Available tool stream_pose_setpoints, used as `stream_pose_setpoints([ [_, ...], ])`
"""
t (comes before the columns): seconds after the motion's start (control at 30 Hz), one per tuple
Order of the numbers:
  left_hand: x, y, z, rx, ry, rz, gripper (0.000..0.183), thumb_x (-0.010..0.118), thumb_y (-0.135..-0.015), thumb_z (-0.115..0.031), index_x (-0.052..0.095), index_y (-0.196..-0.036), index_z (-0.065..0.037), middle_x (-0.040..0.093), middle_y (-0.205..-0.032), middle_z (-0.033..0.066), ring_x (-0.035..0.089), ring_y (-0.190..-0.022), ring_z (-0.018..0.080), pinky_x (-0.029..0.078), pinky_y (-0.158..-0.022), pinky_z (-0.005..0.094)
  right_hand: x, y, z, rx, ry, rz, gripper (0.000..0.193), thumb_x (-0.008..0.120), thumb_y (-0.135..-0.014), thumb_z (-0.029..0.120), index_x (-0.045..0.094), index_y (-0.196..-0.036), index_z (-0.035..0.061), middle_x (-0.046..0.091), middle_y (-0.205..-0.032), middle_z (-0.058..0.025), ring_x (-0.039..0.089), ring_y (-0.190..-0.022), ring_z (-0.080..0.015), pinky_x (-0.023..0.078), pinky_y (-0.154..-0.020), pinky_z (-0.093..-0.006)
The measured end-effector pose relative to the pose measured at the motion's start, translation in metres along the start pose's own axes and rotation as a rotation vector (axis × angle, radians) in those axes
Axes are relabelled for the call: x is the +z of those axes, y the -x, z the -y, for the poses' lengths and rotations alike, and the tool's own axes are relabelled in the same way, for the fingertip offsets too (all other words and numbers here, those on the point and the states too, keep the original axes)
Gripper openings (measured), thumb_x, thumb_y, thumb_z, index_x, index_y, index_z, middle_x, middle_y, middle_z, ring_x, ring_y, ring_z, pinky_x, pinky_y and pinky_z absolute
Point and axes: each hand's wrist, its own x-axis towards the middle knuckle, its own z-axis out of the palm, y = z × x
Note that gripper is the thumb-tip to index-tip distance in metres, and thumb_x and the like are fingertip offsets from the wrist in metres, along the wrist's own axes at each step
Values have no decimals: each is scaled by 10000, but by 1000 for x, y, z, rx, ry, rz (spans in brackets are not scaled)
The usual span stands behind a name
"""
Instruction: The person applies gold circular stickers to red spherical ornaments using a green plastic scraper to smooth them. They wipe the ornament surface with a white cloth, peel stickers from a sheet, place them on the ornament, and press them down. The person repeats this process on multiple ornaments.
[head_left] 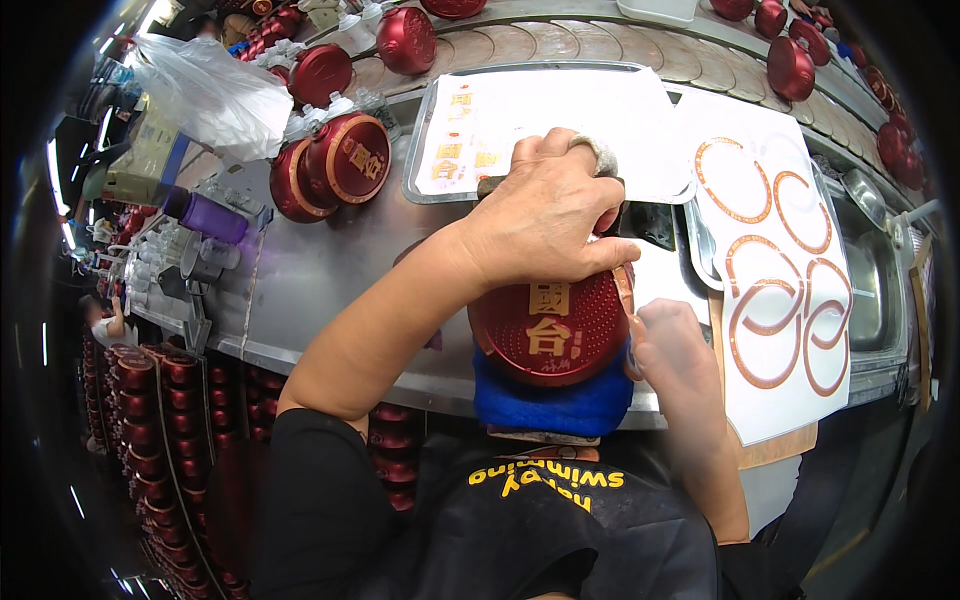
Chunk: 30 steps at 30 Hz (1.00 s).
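A round, flat-faced red bottle (560, 335) with raised gold characters rests on a folded blue towel (550, 405) in front of me. My left hand (550, 205) reaches over its far side, fingers curled round it and thumb pressed by the right rim. A greyish-white wrap (596, 156) shows at the left fingers; the part of the bottle beneath them is hidden. Along the right rim runs a thin orange-gold decal strip (627, 292). My right hand (672, 345) pinches the strip beside the bottle, its fingertips partly turned from view.
A metal tray (415, 165) with a white decal sheet lies beyond the hands. On the right, another sheet (780, 395) carries several orange ring decals. Finished-looking red bottles (350, 160) and a purple bottle (210, 215) stand left. Red bottles (140, 440) are stacked at lower left.
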Motion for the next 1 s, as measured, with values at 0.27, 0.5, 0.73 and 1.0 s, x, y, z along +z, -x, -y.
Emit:
stream_pose_setpoints([
  [0.27, -8, -1, -6, -73, 79, 112, 539, 733, -820, -538, 741, -877, -3, 652, -1006, 255, 501, -1198, 414, 359, -1036, 552, 0, 3, 4, -93, 82, -13, 149, 717, -956, 157, 634, -914, 40, 541, -1199, -140, 525, -1159, -215, 408, -996, -335],
  [0.5, -4, -2, -12, -90, 5, 97, 575, 725, -803, -547, 742, -917, 17, 663, -1029, 267, 507, -1203, 412, 362, -1019, 533, -1, 6, 7, -238, 250, -3, 145, 644, -968, 72, 597, -1071, -18, 508, -1220, -95, 540, -1034, -157, 468, -863, -310],
  [0.73, -5, 0, -16, -100, -11, 105, 605, 729, -798, -547, 743, -949, 39, 673, -1029, 270, 518, -1192, 404, 361, -1013, 524, 5, 5, 4, -84, 113, -15, 127, 717, -938, 116, 625, -907, 34, 543, -1197, -129, 550, -1071, -183, 441, -917, -300],
  [1.0, 2, 0, -19, -104, -50, 32, 632, 740, -790, -554, 738, -957, 56, 672, -1046, 277, 525, -1184, 405, 358, -1022, 532, 3, 6, -1, -108, 187, 28, 146, 721, -943, 136, 621, -915, 33, 540, -1184, -114, 545, -1079, -197, 438, -934, -316],
])
